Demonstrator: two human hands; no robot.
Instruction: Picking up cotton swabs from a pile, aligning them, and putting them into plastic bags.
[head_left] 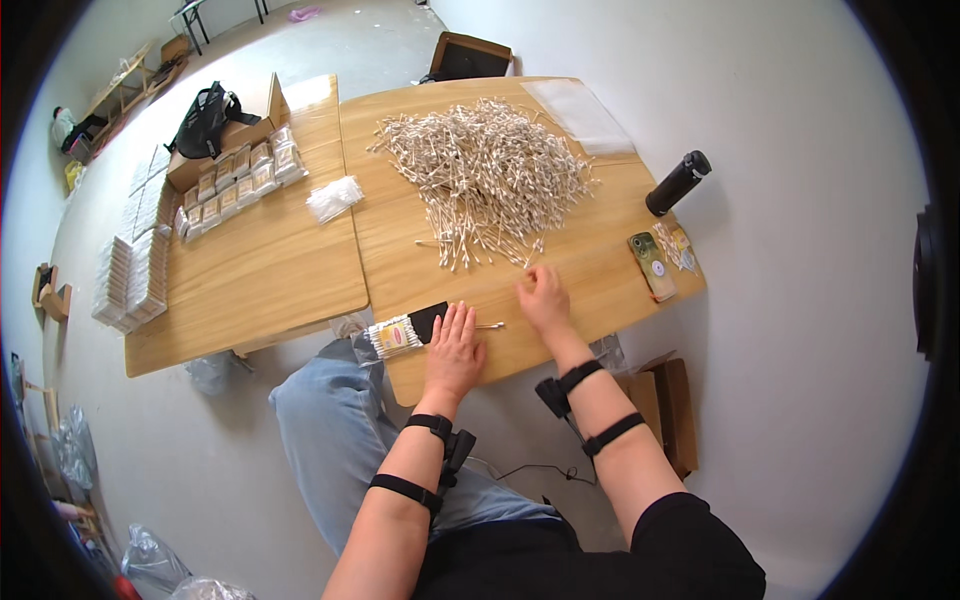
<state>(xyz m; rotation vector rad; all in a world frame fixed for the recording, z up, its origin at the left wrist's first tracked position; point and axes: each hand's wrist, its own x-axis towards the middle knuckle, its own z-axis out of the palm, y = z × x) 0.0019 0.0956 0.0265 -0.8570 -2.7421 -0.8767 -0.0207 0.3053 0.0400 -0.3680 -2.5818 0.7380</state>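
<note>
A large heap of loose cotton swabs (490,165) covers the middle of the table. My left hand (455,352) lies flat, fingers stretched, over the edge of a small black flat piece (428,322). Left of that piece, a clear bag of cotton swabs (393,337) with a label lies at the table's near edge. One single swab (490,326) sticks out to the right of my left fingers. My right hand (546,303) is just below the heap's near edge, fingers curled in; what they hold, if anything, is too small to make out.
On the left table, packed swab bundles (240,185) sit before a cardboard box with a black strap harness (208,120); white stacks (130,285) stand farther left. A small pile of clear bags (335,198) lies near the seam. To the right are a black bottle (678,184) and a phone (652,267).
</note>
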